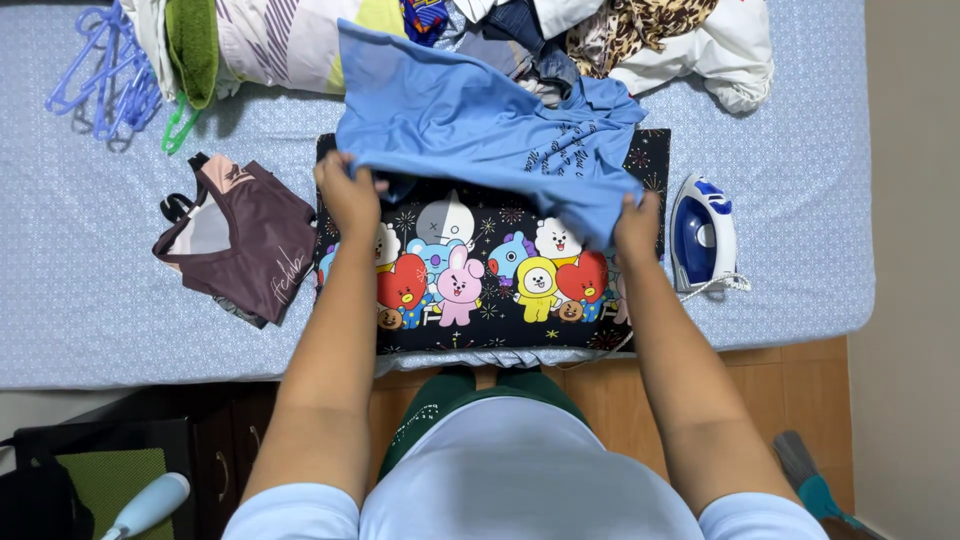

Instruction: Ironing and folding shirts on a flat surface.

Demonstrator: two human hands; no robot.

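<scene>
Blue shirt (470, 125), a soft light-blue garment with dark script on one part, hangs loosely between the person's two hands above a black cloth printed with cartoon figures (480, 275). The left hand (348, 195) is closed around the shirt's near edge at one end, fingers curled under the fabric; the right hand (636, 222) pinches the same edge at the other end, where the cloth bunches into folds. Between the two grips the hem sags slightly, and beyond them the rest of the shirt spreads away from the person, reaching the pile past it.

Just outside the right hand stands a blue and white iron (703, 232) on the patterned bedsheet (80, 290), its cord trailing back toward the cartoon cloth. Outside the left hand, a short way off, lies a brownish-purple top with pink trim (250, 240), flat on the sheet. Farther out on that side, at the far corner, a bundle of lilac and green plastic hangers (115, 75) rests. Beyond the shirt a heap of mixed clothes (620, 40) stretches along the far edge of the bed, among them a leopard-print piece and a white garment.
</scene>
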